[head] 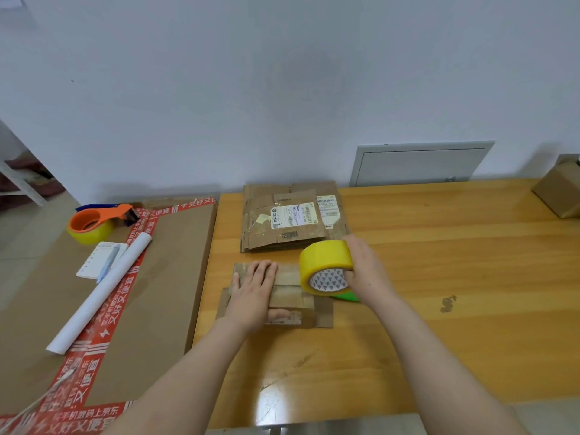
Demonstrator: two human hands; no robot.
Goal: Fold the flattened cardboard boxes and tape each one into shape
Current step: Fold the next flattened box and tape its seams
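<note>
On the far left a large flat carton (163,277) edged with red printed tape carries an orange tape dispenser (94,221), a small notebook (94,262) with a pen (108,262) across it, and a rolled white sheet (100,293) lying on a diagonal.

To its right, on the wooden table (439,277), the small cardboard box (292,296) sits near the table's left edge, with flaps spread flat at its left and right sides. The left hand (254,287) presses flat on the box's left half, its fingers straight, close together and pointing away from the person.

Behind the box, by the wall, lies a stack of flattened boxes (292,215) with shipping labels up.

The yellow tape roll (326,268) stands on edge over the box's right end, its patterned core facing the person. The right hand (365,265) grips the roll from its right side, thumb at the core. A bit of green (345,297) shows beneath the roll.

At the far right stands an assembled brown box (558,193).
</note>
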